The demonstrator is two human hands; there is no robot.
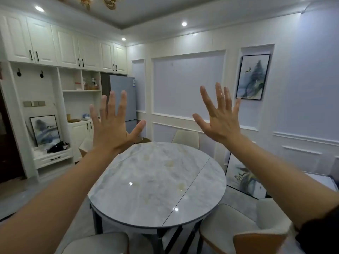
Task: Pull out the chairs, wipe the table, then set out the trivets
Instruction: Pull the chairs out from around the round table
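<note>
We hold our left hand (111,125) and right hand (219,119) up above the table (157,184), fingers spread wide, holding nothing. Chairs (244,230) sit tucked at its near and far edges; floor lies open left.

Nearest chair (97,243) partly beyond the bottom edge

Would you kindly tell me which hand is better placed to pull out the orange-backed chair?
Probably the right hand: it and the left hand are both raised, open and empty, but the orange-backed chair sits directly below the right forearm, on that side of the marble table.
</note>
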